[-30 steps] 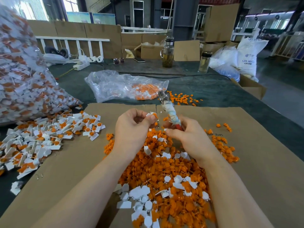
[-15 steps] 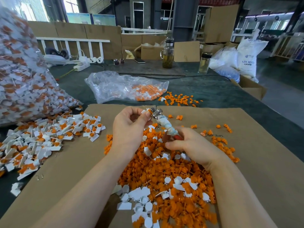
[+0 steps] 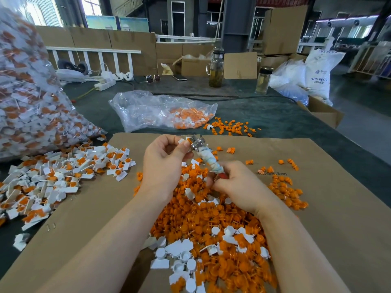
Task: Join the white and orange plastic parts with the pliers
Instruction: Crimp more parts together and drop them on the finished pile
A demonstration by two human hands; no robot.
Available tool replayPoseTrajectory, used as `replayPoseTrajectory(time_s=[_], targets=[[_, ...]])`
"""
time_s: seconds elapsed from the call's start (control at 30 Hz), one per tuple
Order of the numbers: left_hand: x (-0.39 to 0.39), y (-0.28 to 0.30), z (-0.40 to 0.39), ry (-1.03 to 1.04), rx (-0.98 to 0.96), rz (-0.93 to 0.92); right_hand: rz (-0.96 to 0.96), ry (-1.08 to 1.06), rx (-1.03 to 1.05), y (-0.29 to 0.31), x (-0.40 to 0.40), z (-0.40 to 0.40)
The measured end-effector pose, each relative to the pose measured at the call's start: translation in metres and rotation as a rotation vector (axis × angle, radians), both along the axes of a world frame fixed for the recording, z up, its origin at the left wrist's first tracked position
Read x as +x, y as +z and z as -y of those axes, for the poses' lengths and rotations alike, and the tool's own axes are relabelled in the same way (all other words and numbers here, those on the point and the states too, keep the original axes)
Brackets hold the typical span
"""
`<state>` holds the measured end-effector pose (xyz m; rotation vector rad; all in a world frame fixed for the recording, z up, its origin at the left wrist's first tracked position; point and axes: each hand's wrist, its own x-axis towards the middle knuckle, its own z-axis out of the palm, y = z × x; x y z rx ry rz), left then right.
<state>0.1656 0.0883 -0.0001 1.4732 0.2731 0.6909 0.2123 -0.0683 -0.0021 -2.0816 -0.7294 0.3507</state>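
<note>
Pliers [image 3: 206, 158] perhaps clamp half-hidden part [image 3: 184, 141].

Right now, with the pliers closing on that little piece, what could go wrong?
The left hand pinches the white and orange part right at the pliers head, so a fingertip might get nipped. The part could also pop free into the loose pile, where it would be hard to find again.

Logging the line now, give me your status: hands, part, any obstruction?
Left hand pinching white-and-orange part at pliers head. Right hand gripping pliers handle. Nothing blocking; loose parts pile below.
</note>
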Motion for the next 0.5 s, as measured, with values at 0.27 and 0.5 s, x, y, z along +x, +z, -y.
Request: replayPoseTrajectory(time_s=[0.27, 0.5], targets=[[0.002, 0.0, -0.004, -0.055, -0.153, -0.075, 0.019, -0.024, -0.014, -0.004, 0.001, -0.005], [0.004, 0.003, -0.043, 0.149, -0.857, -0.149, 0.108, -0.176, 0.02, -0.01, 0.008, -0.003]])
